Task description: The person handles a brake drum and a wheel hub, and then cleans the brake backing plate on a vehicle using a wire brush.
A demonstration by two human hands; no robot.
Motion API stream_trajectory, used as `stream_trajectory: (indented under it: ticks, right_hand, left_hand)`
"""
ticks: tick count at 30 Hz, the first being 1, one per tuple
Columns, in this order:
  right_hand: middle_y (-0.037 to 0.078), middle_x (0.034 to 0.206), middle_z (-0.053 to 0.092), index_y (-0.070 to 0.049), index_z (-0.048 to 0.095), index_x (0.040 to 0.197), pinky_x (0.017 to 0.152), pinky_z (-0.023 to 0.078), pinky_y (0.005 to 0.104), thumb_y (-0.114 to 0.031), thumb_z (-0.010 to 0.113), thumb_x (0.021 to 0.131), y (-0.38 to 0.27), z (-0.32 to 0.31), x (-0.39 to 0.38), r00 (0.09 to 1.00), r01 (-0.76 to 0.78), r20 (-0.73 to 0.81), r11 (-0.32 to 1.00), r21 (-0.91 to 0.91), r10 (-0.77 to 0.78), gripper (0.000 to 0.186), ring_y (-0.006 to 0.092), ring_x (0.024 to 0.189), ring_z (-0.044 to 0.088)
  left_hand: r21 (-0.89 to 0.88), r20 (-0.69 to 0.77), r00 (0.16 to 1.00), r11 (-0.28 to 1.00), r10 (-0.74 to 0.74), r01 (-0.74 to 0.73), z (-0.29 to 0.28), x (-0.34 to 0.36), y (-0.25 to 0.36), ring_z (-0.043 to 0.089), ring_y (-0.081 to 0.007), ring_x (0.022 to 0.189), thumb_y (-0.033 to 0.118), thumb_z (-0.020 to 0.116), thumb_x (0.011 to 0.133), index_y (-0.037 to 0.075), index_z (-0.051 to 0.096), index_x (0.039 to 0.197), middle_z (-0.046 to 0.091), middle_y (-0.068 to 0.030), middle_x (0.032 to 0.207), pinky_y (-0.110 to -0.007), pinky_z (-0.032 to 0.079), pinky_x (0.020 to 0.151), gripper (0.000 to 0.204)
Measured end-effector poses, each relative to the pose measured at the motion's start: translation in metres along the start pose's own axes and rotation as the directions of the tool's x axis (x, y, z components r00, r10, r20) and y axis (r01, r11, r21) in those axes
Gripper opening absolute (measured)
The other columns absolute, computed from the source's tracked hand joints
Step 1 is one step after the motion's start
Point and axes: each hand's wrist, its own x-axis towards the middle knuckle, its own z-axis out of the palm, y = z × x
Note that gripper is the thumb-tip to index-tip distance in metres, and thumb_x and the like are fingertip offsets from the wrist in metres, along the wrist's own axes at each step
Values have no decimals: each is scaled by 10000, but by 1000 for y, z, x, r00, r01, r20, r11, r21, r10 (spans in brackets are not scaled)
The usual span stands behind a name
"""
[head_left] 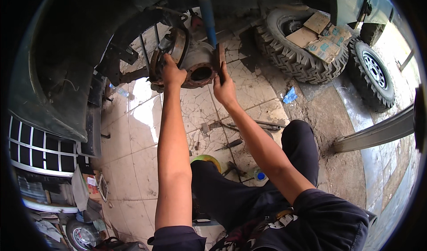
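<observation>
Floor [129, 162]: cracked beige tiles are carrying everything below.
Large tyre [296, 66]: is resting at two o'clock.
Blue wrapper [290, 95]: is lying crumpled, just before three.
Long metal tools [267, 126]: are lying around three.
Screwdriver [230, 144]: is lying at five o'clock.
Blue-capped container [260, 176]: is sitting at five, farther out.
</observation>
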Motion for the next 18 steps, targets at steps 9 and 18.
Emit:
stream_trajectory:
  ticks: [9, 18]
  right_hand:
    - [265, 1200, 579, -61, 312, 1439, 902, 454, 331, -111, 525, 902, -34, -10, -16, 982, 42, 184, 998, -47, -32, 580, 344, 1122, 583]
    - [285, 1069, 617, -134, 327, 1440, 905, 460, 430, -185, 539, 880, -32, -10, 23, 981, 64, 187, 995, -80, -48, 601, 434, 1044, 576]
  left_hand:
    - [-7, -7, 1000, 1000, -18, 18, 1, 1, -8, 596, -447, 995, 128, 629, 698, 3, 161, 1426, 603, -330, 1042, -453, 481, 880, 874]
    - [-79, -64, 998, 996, 24, -29, 3, -4, 7, 605, -453, 955, 30, 619, 680, -7, 218, 1352, 614, -329, 971, -477, 463, 898, 784]
